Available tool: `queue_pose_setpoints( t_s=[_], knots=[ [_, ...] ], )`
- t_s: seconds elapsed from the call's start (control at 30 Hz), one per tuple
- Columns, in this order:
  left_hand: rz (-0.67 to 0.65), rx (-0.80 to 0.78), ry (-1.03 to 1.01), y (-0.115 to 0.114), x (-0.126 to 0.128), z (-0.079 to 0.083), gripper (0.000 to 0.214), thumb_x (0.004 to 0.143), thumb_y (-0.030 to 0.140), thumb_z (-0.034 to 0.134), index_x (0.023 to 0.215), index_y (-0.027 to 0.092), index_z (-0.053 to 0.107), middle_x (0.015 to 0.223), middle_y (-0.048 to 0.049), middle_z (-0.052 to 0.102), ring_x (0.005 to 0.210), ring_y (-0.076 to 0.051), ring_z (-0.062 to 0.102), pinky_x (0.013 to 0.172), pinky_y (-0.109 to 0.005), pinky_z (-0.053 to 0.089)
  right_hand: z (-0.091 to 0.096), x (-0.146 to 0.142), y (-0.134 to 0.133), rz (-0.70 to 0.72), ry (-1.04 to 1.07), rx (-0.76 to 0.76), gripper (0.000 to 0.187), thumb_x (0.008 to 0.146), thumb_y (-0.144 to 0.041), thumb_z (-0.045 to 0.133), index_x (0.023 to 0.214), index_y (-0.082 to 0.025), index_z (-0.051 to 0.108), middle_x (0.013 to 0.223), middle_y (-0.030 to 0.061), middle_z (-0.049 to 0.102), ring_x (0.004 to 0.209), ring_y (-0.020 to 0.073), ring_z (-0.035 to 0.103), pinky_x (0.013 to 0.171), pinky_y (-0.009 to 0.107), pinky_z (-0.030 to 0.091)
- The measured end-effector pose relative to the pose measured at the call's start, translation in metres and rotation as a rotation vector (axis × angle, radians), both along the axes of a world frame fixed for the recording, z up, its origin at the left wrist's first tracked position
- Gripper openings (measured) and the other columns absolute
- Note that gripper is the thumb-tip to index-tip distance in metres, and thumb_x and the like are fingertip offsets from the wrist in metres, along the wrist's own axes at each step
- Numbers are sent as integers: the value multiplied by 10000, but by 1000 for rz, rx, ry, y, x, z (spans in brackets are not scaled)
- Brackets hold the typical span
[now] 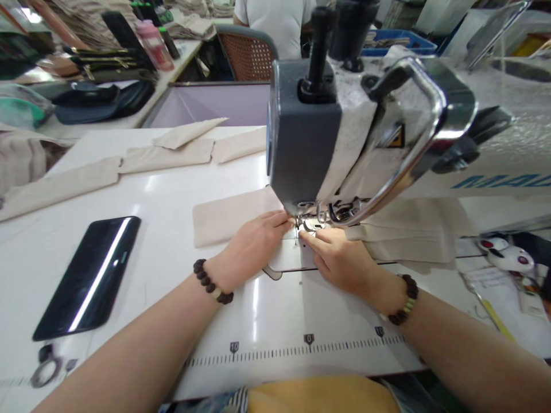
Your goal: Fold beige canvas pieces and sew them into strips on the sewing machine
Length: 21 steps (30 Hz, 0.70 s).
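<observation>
My left hand rests over a flat beige fabric piece. Its fingers are pressed together, with the tips on the cloth's end at the sewing machine's presser foot. The left thumb is hidden. From the other side comes my right hand, index finger reaching to the metal needle plate just in front of the foot. Its remaining fingers curl in against a narrow beige fabric strip. More layered beige cloth lies behind that hand. The sewing machine's head stands above both hands.
A joined chain of beige strips runs across the table's far left. A dark phone and a ring-shaped item lie at left. Thread snips with a yellow handle lie at right. A person is beyond the machine.
</observation>
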<state>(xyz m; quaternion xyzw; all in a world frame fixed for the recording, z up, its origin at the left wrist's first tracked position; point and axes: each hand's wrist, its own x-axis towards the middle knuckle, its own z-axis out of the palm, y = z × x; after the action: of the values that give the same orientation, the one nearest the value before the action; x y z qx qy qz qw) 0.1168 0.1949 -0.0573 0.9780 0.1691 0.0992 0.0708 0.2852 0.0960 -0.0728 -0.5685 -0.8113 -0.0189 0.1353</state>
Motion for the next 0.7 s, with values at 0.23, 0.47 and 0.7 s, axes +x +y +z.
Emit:
queue_pose_setpoints(
  t_s=[0.23, 0.47, 0.7],
  knots=[
    [3, 12, -11, 0, -2, -1, 260, 861, 36, 415, 1055, 101, 575, 1105, -88, 599, 1103, -166, 524, 944, -282, 447, 0, -1, 0, -8, 8, -3, 348, 757, -100, 449, 1067, -102, 606, 751, 57, 591, 694, 182, 506, 653, 291, 345],
    [139, 90, 122, -9, -1, 1, 274, 885, 75, 383, 1123, 69, 519, 1201, -164, 529, 1162, -239, 476, 979, -415, 402, 2, 0, -2, -11, 15, 5, 365, 753, -87, 444, 1085, -101, 596, 753, 55, 591, 702, 174, 505, 612, 276, 341],
    [263, 103, 281, -17, -46, 19, 456, 793, -37, 259, 1220, -12, 417, 1216, -261, 504, 1114, -275, 529, 864, -397, 480, 5, 6, -5, 26, 90, -45, 334, 784, -87, 426, 1065, -113, 604, 741, 47, 584, 687, 162, 513, 612, 269, 354]
  ],
)
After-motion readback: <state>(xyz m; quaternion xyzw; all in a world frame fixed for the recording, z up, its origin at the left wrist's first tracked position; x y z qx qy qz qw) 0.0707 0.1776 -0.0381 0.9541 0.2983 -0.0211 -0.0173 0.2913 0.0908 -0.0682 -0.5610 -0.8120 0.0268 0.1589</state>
